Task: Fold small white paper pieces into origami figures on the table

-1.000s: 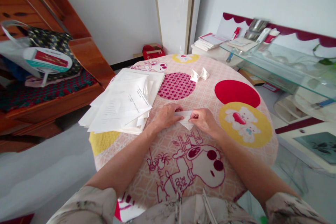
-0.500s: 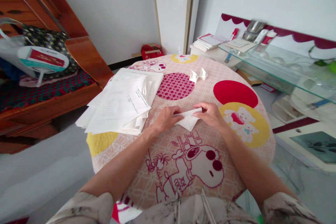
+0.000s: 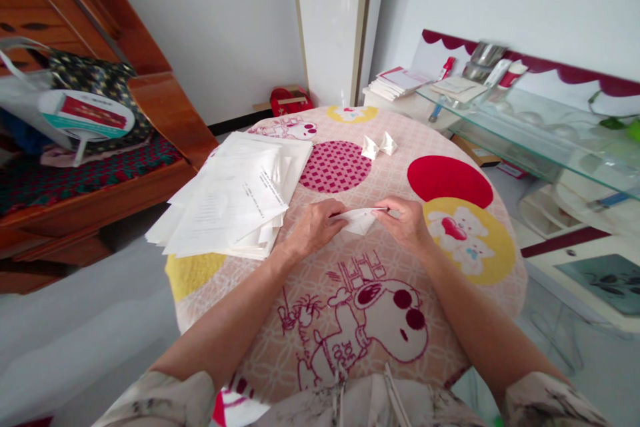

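Observation:
A small folded piece of white paper (image 3: 360, 221) is held over the middle of the round table. My left hand (image 3: 319, 227) pinches its left end between thumb and fingers. Its right end is gripped the same way by my right hand (image 3: 403, 221). The paper's top edge bows slightly, and a creased flap points down toward me. Beyond my hands, two small folded paper shapes (image 3: 379, 145) stand side by side on the tablecloth (image 3: 320, 280). To the left lies a loose stack of white sheets (image 3: 225, 193), the top one with printed text.
A wooden bench (image 3: 165, 120) with a bag and a hand fan (image 3: 85, 119) on it stands at the left. On the right is a glass shelf (image 3: 530, 127) holding cups and tins. A pile of booklets (image 3: 395, 82) sits behind the table, and a red bag (image 3: 290, 101) rests on the floor.
The folded paper has tilted between my hands, so its downward flap looks shorter and its top edge now bows. Both hands keep their hold in nearly the same place.

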`<control>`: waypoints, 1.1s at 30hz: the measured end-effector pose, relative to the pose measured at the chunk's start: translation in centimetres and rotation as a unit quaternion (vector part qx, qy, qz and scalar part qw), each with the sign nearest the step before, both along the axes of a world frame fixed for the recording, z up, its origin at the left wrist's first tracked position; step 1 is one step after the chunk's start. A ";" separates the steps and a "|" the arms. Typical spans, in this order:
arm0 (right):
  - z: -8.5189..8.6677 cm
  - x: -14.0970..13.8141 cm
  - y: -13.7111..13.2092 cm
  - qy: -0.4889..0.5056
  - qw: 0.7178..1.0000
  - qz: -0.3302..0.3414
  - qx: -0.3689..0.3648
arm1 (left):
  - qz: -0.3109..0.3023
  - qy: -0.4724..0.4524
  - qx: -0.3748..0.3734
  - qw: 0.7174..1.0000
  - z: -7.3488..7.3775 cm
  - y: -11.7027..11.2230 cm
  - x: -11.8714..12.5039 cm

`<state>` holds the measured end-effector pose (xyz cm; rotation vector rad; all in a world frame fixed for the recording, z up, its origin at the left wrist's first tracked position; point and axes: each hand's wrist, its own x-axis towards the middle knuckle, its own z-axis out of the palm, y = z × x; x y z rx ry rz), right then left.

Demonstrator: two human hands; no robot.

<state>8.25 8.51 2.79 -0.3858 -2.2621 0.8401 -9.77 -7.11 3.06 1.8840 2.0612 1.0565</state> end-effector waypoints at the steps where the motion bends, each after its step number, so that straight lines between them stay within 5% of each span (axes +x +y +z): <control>1: -0.1 0.0 0.0 0.012 1.000 0.000 0.022 | 0.003 0.010 0.017 1.000 0.0 0.0 0.0; 8: -0.5 -0.2 -0.2 0.033 0.974 0.028 0.224 | -0.029 0.172 0.125 0.977 0.0 -0.6 -0.3; 16: -2.2 0.1 -1.2 -0.118 0.916 0.101 0.370 | -0.116 0.288 0.005 0.951 -1.5 -0.3 0.8; 22: -2.5 0.7 -1.2 -0.195 0.912 0.166 0.320 | -0.145 0.257 -0.054 0.954 -2.0 -0.6 0.8; 33: -1.8 1.0 -0.7 -0.167 0.974 0.130 0.080 | -0.080 0.094 -0.087 0.988 -1.6 -1.3 -0.9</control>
